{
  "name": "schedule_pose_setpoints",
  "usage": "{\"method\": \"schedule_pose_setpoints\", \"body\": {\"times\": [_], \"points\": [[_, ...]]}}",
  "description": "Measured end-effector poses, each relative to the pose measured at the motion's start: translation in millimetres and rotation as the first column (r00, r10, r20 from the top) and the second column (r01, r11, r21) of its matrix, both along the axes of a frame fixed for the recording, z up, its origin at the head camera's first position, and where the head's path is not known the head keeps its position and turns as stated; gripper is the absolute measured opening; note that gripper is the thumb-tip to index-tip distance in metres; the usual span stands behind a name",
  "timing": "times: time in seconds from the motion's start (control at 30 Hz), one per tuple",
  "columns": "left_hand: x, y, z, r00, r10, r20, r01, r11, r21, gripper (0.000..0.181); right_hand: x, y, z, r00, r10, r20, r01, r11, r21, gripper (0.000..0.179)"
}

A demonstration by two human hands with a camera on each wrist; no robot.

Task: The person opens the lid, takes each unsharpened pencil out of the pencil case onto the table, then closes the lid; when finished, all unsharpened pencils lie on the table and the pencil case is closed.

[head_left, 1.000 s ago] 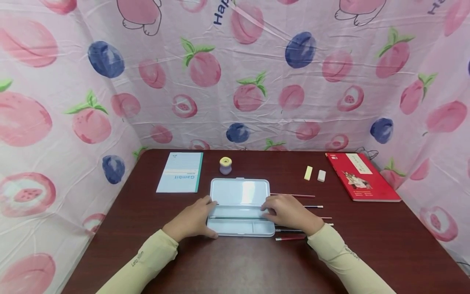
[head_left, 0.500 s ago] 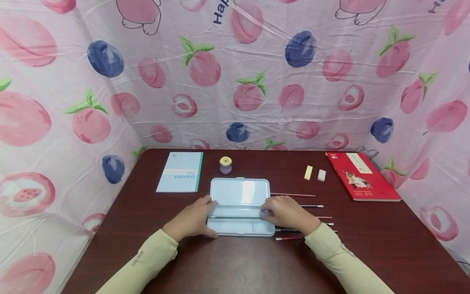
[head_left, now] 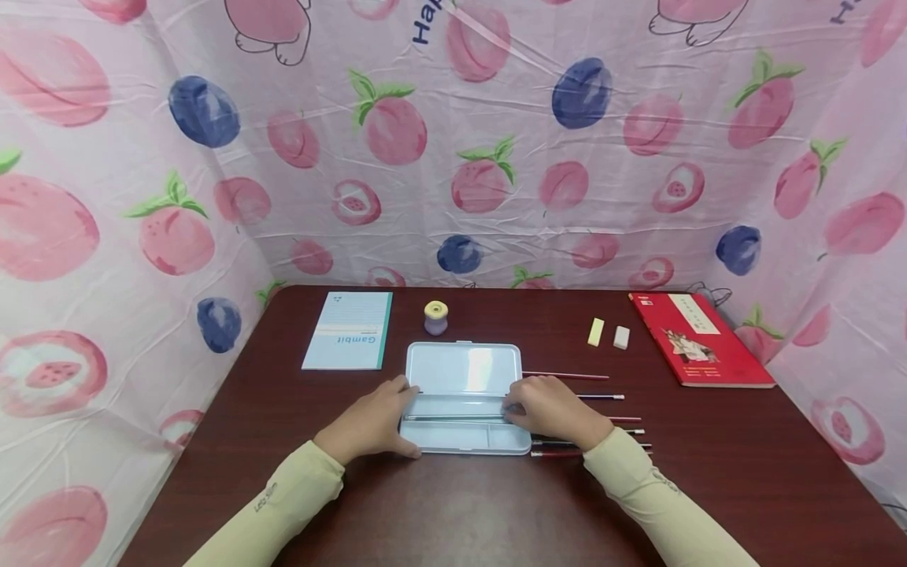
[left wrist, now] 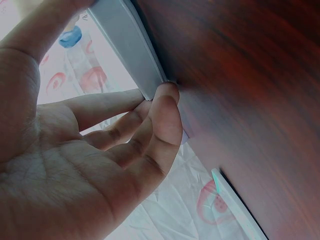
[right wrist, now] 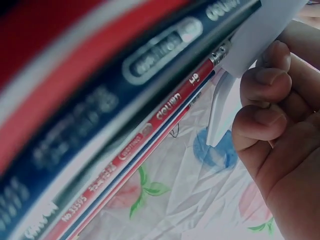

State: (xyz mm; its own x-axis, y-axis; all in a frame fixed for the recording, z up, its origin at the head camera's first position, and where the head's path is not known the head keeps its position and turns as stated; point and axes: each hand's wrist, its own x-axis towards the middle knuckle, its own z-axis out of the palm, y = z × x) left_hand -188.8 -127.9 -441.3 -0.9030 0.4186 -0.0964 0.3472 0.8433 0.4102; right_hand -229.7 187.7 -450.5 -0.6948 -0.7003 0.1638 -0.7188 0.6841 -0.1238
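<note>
A white pencil case (head_left: 464,368) lies opened on the dark wooden table, its lid folded back. My left hand (head_left: 372,421) grips the case's left end, thumb at the front corner and fingers farther back; the left wrist view shows fingers against the case wall (left wrist: 132,50). One slim pencil (head_left: 457,418) lies lengthwise at the middle of the case. Its right end runs into my right hand (head_left: 556,411), whose curled fingers pinch it over the case's right side. In the right wrist view the curled fingers (right wrist: 262,122) show only a tiny tip between them.
Several pencils (head_left: 616,419) lie right of the case, partly under the right hand and sleeve. Behind stand a yellow-and-purple pot-shaped thing (head_left: 435,319) and two erasers, one yellow (head_left: 596,331), one white (head_left: 621,338). A pale-blue notebook (head_left: 347,331) lies left, a red book (head_left: 701,340) right.
My right wrist and forearm have shifted slightly left. The nearest red pencil by the sleeve has slid a little away from the table's front. My left hand and the case stay put.
</note>
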Motion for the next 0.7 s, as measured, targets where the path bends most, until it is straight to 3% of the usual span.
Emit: {"method": "schedule_pose_setpoints", "body": {"times": [0.7], "points": [[-0.9, 0.2, -0.3, 1.0, 0.008, 0.015, -0.007, 1.0, -0.013, 0.098, 3.3, 0.5, 3.7, 0.997, 0.023, -0.078, -0.022, 1.0, 0.016, 0.007]]}}
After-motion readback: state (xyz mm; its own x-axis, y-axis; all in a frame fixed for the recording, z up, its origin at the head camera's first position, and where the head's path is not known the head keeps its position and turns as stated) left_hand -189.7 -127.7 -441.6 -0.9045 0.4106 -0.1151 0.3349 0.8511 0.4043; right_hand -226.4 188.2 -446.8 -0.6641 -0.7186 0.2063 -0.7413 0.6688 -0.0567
